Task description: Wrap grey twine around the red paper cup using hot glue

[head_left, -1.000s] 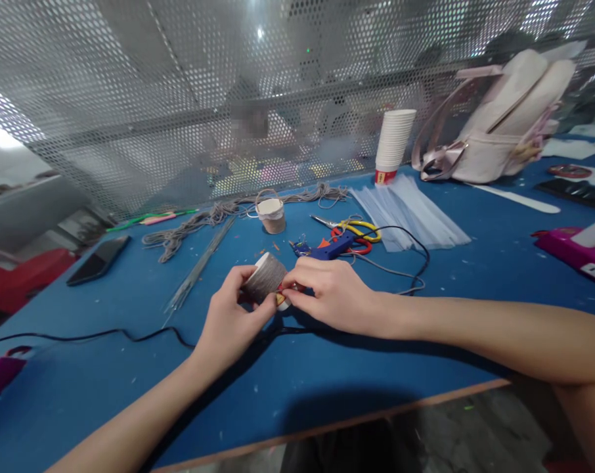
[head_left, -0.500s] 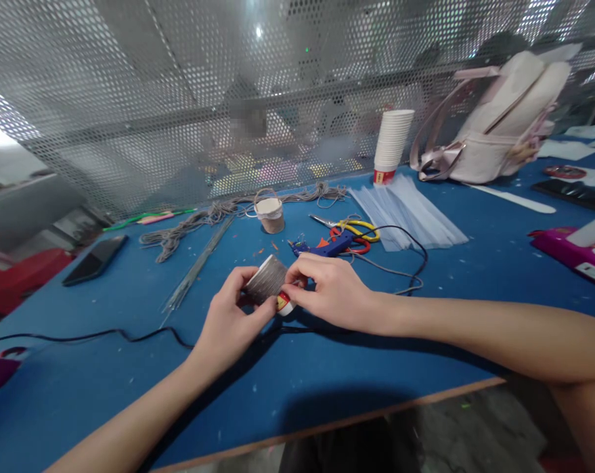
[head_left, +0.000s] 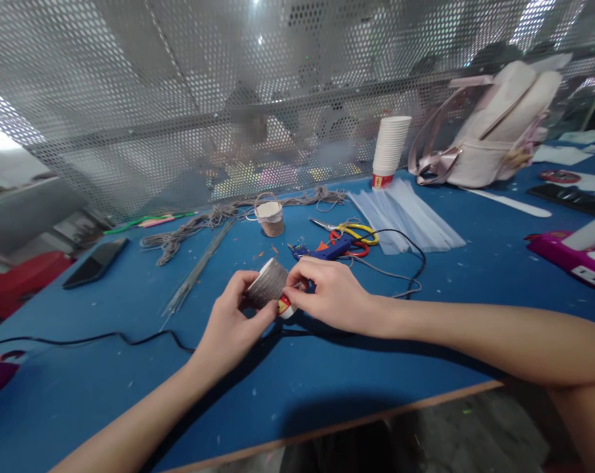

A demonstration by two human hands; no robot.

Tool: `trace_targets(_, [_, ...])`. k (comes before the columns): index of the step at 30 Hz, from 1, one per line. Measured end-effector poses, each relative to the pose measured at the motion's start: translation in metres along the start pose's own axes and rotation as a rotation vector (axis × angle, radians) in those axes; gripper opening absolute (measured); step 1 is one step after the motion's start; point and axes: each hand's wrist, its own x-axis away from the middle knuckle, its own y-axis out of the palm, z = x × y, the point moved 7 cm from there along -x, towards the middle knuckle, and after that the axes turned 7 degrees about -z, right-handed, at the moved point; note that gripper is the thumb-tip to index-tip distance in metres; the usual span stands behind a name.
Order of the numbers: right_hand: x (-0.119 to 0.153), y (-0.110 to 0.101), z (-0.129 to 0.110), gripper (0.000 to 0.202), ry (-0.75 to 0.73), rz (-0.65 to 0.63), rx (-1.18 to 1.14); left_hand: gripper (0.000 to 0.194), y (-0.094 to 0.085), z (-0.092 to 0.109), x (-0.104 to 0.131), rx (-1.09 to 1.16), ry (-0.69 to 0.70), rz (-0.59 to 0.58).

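Note:
My left hand (head_left: 236, 322) grips a tilted paper cup (head_left: 270, 281) above the table, thumb in front and fingers behind it. Grey cord is wound around most of its wall; a strip of red and yellow print and the white end stay bare. My right hand (head_left: 331, 292) is closed in a pinch against the cup's right side, on the grey cord at the edge of the winding; the fingertips partly hide it. Just beyond lie a blue glue gun (head_left: 335, 249) and scissors (head_left: 369, 231) with yellow handles. Loose grey cord (head_left: 389, 284) trails to the right.
A small handled cup basket (head_left: 272, 225) stands behind, near bundled grey cord (head_left: 172, 240). Stacked paper cups (head_left: 392, 144), translucent strips (head_left: 410, 220) and a pale backpack (head_left: 484, 148) are at the back right. A phone (head_left: 95, 263) and thin wires (head_left: 196, 269) lie left.
The view has shifted very slightly. Both hands keep nearly the same hold on the cup, with the right fingers still pinched at its side.

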Motion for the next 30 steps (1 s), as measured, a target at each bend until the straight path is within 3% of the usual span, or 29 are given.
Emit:
trace_targets(11, [0.0011, 0.0006, 0.001, 0.006, -0.012, 0.006, -0.013, 0.019, -0.0006, 0.0013, 0.0016, 0.017, 0.022, -0.032])
trace_targets(21, [0.0057, 0.0029, -0.003, 0.007, -0.07, 0.001, -0.051, 0.021, -0.0017, -0.0022, 0.0015, -0.008, 0.039, 0.042])
trace_targets(30, [0.0051, 0.0013, -0.0027, 0.008, -0.047, 0.004, -0.041, 0.022, -0.0018, -0.0002, 0.0029, -0.019, 0.01, 0.031])
